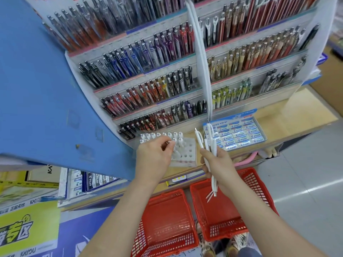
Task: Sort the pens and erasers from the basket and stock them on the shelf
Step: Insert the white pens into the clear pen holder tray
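Hands over the pen shelf point(297, 112), seen from my head camera. Risk first: the bundle of white pens point(208, 143) in my right hand point(220, 164) fans out loosely at both ends. I judge that any slackening of the grip would let one slide out, into the red basket point(259, 184) directly beneath or onto the floor beside it. A second hazard sits at the perforated holder point(187, 153). The single pen point(168, 143) in my left hand point(154, 156) must meet a hole squarely; a skewed push could knock the white pens standing in the back rows or shove the block along the ledge. My left hand's fingers are curled tight, thumb and fingertips pinching that pen's top right over the holder. My right hand's fingers are wrapped round the bundle at mid-length, tips up, tails hanging below the palm. Boxed erasers point(241, 135) sit on the ledge just right of the holder. On the floor at left stands a second red basket point(163, 225).
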